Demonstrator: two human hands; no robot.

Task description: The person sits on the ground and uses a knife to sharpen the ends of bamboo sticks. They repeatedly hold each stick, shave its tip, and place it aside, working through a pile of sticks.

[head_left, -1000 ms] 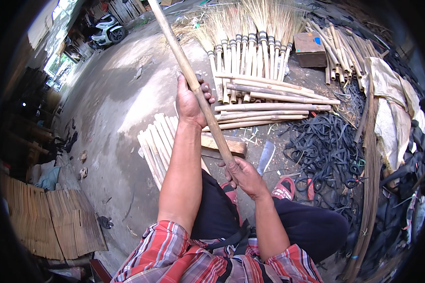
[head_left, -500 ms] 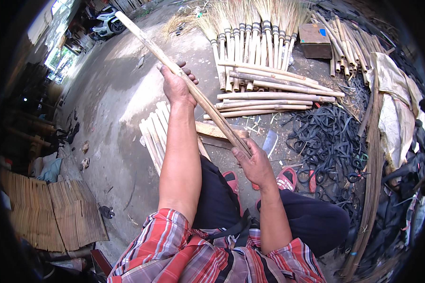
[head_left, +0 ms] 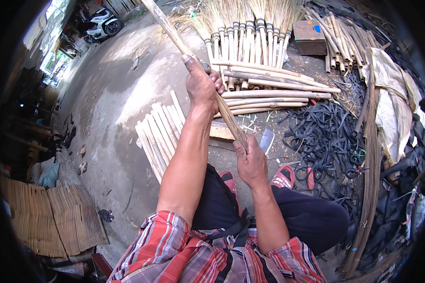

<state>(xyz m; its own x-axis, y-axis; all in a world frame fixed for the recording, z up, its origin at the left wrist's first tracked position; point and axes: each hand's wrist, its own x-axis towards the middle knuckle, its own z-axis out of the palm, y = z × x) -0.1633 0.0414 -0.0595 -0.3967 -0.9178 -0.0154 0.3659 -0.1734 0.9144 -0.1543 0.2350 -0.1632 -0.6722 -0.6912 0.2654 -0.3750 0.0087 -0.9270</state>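
Note:
A long bamboo pole (head_left: pixel 175 37) slants across in front of me, its far end running out at the top edge. My left hand (head_left: pixel 202 85) is wrapped around it partway along. Lower down, my right hand (head_left: pixel 252 161) grips the near end, thumb lying along the pole. Beneath this end, a wooden block (head_left: pixel 222 131) rests on the ground, with a broad metal blade (head_left: pixel 267 140) lying just right of it. Several loose bamboo poles (head_left: pixel 157 132) are laid side by side left of the block, partly behind my left forearm.
Beyond my hands lie stacked bamboo poles (head_left: pixel 278 94) and a row of brooms (head_left: pixel 248 42). A cardboard box (head_left: pixel 310 37) sits at the back right. To the right are tangled black strips (head_left: pixel 323 134) and a pale sack (head_left: pixel 387 89). Slatted mats (head_left: pixel 56 217) lie at lower left.
The pole has swung to a steeper angle, its far end moving right and up out of view. My left hand has shifted right and slightly nearer; both hands still hold the pole.

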